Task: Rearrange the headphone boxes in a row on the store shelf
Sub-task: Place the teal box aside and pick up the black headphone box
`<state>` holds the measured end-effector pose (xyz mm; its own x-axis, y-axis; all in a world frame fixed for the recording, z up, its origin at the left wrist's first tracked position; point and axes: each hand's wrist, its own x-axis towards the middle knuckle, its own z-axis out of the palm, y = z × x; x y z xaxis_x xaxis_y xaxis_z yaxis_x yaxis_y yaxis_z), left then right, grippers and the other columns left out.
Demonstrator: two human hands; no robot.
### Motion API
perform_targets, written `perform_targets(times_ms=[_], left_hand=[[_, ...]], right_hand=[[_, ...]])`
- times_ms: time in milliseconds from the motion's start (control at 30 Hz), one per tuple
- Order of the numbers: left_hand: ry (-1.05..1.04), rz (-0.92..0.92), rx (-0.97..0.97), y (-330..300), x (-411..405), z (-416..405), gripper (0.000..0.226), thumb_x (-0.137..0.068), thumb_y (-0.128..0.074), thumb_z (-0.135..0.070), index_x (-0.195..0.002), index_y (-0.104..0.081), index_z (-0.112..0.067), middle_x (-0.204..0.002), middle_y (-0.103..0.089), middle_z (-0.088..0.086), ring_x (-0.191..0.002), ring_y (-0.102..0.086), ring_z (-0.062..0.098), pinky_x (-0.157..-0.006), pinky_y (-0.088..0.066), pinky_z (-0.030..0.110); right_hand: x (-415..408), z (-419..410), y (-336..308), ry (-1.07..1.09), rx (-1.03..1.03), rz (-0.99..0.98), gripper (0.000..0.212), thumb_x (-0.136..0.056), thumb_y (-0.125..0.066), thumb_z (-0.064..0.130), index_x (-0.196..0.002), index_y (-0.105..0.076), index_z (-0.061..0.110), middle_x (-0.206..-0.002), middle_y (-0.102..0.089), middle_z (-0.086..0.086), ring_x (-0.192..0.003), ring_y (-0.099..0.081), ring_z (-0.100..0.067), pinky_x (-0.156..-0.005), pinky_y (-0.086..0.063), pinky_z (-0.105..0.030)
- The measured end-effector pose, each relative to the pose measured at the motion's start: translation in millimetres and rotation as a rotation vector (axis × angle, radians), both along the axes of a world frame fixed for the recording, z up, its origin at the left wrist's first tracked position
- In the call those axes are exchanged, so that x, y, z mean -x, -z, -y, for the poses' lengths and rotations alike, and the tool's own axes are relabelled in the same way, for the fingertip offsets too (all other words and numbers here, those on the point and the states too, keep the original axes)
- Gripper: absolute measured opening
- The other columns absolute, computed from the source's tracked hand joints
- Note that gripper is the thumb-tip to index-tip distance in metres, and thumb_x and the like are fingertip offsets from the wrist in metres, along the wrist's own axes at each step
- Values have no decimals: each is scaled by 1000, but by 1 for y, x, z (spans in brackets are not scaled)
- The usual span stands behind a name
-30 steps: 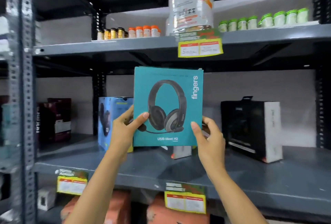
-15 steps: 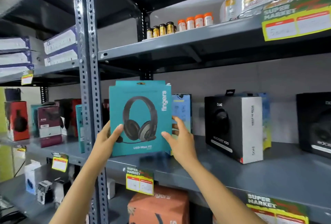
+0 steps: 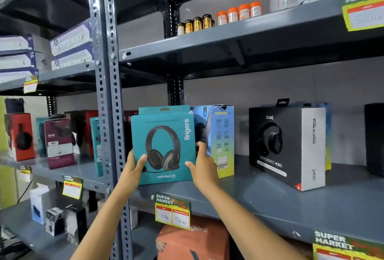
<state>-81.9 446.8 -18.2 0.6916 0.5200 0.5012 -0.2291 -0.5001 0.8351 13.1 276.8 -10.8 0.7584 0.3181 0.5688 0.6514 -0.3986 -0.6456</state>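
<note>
A teal headphone box (image 3: 164, 147) with a black headset printed on its front stands upright at the left end of the grey middle shelf (image 3: 270, 195). My left hand (image 3: 133, 166) grips its lower left edge and my right hand (image 3: 202, 164) grips its right edge. A second teal box (image 3: 164, 109) peeks out directly behind it. To the right stands a light-blue box (image 3: 222, 141), then a black headphone box (image 3: 286, 147) with a white side. A dark box (image 3: 374, 137) is cut off at the right edge.
A perforated steel upright (image 3: 106, 93) rises just left of the held box. Beyond it, the neighbouring shelf carries a red box (image 3: 19, 135), a maroon box (image 3: 59, 141) and another teal box (image 3: 96, 145). Small bottles (image 3: 218, 18) line the shelf above. Price tags (image 3: 172, 212) hang from the edge.
The teal box has gone leftward and down, from held in the air to the shelf's left end beside the upright. The view has turned left and come closer.
</note>
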Motion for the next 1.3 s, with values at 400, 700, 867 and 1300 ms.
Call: perform_targets(times_ms=[400,700,867,1300], left_hand=[[-37,452,-288,-4,-35,173,41,-88,-45,-3,-128,-46,-14,-125,-47,-3,-116,-47,14,-101,-39,29],[260,-190,123,-40,-180,246,45,-101,-32,-14,-144,-33,-2,-145,-41,22,-132,-41,36,-107,-32,37],[326,-293,293,-31,-201,239,36,-99,-38,-1,-132,-45,11,-83,-58,22,-80,-52,29,-63,-50,14],[216,233,169,-40,-133,238,12,-88,-64,-18,-96,-60,-9,-99,-71,6,-97,-67,23,-90,-52,41]], right_hand=[[13,172,14,597,-265,103,99,-75,-79,26,-149,-15,11,-154,-21,-23,-141,-19,-39,-110,-31,-52],[-35,220,10,508,-141,-249,107,-80,-75,30,-151,2,8,-156,-21,-22,-136,-36,-41,-102,-38,-47],[-41,222,13,512,-212,-240,85,-84,-71,28,-146,-16,6,-149,-34,-15,-127,-47,-35,-99,-45,-47],[-35,269,-15,363,-464,-91,36,-95,-50,9,-128,-50,22,-118,-65,-1,-109,-61,-27,-93,-48,-39]])
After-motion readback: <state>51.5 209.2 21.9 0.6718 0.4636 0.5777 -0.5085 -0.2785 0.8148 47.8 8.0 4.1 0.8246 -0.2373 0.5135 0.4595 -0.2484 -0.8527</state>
